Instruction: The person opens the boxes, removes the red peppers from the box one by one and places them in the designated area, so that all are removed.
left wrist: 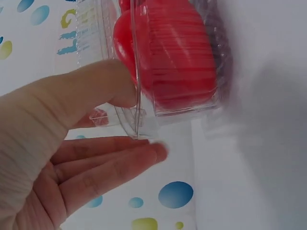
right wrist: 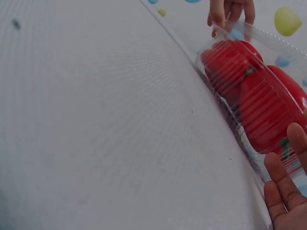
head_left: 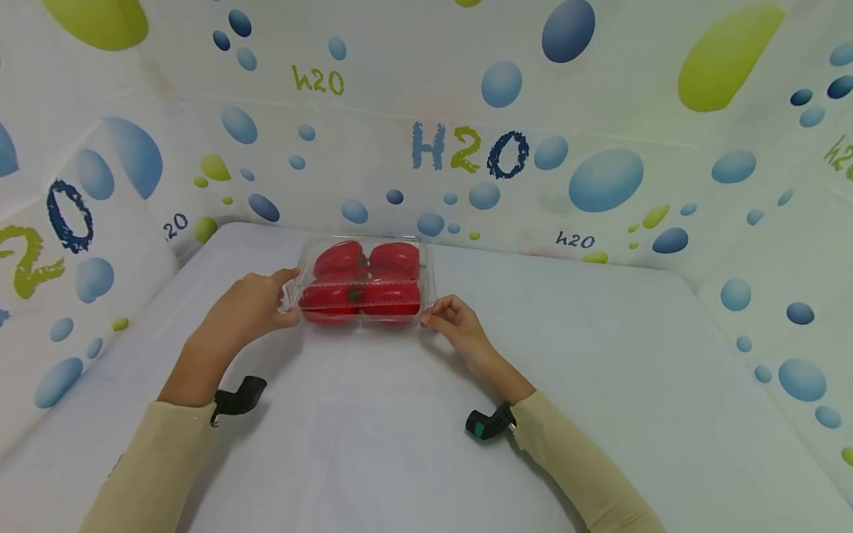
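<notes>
the left hand [head_left: 243,312] is gripping one end of the clear container [head_left: 360,323], the right hand [head_left: 466,334] pinching the opposite corner (presumably steadying it); red peppers [head_left: 395,260] are sitting inside, near the white table's [head_left: 566,348] far edge.

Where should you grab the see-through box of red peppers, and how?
I'd take the clear box by its rim at the left and right ends, coming in from both sides. The rim sticks out like a ledge to pinch, and using two ends should keep it level. Squeezing the middle might bend the plastic.
</notes>
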`<action>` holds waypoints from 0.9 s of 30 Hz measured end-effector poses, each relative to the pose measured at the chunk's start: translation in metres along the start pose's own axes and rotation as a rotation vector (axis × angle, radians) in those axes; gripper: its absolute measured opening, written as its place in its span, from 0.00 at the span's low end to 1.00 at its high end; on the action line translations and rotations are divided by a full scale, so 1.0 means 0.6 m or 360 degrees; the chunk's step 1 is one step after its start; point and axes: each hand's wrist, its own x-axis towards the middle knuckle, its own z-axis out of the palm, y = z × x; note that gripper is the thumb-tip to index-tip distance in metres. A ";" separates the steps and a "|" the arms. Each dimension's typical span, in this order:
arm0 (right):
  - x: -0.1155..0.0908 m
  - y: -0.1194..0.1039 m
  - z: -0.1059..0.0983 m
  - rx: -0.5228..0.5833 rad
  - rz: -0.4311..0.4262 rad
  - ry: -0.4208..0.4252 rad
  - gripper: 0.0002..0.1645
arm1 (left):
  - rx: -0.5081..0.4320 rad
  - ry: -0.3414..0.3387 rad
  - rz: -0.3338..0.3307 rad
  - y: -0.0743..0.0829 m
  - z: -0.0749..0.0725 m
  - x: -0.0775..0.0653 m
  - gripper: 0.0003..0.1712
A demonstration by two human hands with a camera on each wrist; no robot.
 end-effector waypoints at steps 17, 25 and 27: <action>0.006 0.000 -0.002 0.0020 -0.0017 0.0020 0.07 | -0.0222 -0.0013 0.0121 -0.016 -0.005 -0.001 0.36; 0.006 -0.001 -0.002 0.0048 0.0006 0.0037 0.07 | -0.0230 -0.0051 0.0017 -0.016 -0.005 -0.003 0.38; 0.004 0.000 -0.003 0.0031 0.0014 0.0042 0.07 | -0.0244 -0.0028 0.0011 -0.019 0.000 -0.001 0.39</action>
